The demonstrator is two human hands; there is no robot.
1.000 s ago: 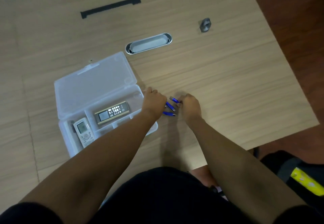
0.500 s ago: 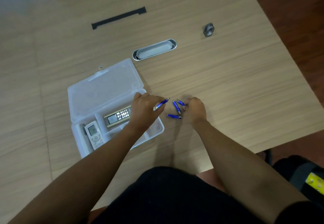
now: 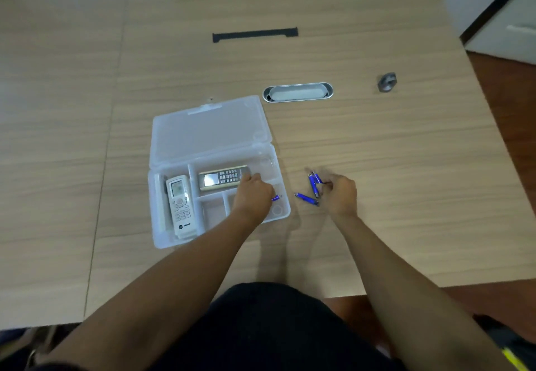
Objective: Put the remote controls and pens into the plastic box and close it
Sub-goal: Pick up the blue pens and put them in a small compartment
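Note:
The clear plastic box (image 3: 162,234) lies open on the wooden table, its lid (image 3: 208,132) folded back. A white remote (image 3: 181,206) and a dark remote (image 3: 223,177) rest in its compartments. My left hand (image 3: 252,196) is over the box's right compartment, shut on a blue pen (image 3: 277,197) whose tip shows past my fingers. To the right of the box my right hand (image 3: 342,193) pinches one of two crossed blue pens (image 3: 313,183). A third blue pen (image 3: 306,198) lies loose on the table between my hands.
A silver oval cable grommet (image 3: 298,92) sits in the table behind the box. A small grey object (image 3: 387,81) lies at the far right, a black slot (image 3: 255,34) further back. The table's near edge is close to my body.
My left hand carried one blue pen from the table leftward into the box's right compartment. My right hand stayed by the remaining pens. The camera view shifted.

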